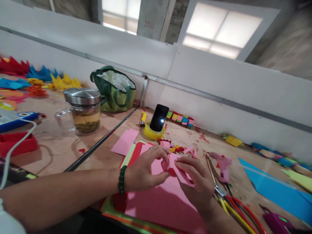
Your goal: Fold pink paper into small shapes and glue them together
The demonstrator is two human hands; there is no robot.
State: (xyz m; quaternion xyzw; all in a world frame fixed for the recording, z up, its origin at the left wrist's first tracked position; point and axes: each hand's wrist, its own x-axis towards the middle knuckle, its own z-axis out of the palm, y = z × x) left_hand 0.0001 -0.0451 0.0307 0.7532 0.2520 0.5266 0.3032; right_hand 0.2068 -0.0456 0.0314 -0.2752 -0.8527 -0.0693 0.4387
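A small folded piece of pink paper [179, 173] is between my hands, over a large sheet of pink paper [156, 208]. My left hand [149, 167], with a green bead bracelet [122, 179] at the wrist, curls its fingers onto the piece's left side. The fingers of my right hand [196, 177] press the piece from the right. Something red shows under its fold. Sheets of red paper [120, 201] and other colours stick out from beneath the large pink sheet. Just beyond my hands lie small folded bits of yellow and red paper [177, 149].
Right of my hands are a pink glue gun [223, 165], scissors [225, 196] and a blue sheet [278, 187]. A phone [159, 117] leans on a yellow tape roll [154, 132] ahead. Leftward stand a lidded glass mug of tea [86, 118] and a green bag [119, 96].
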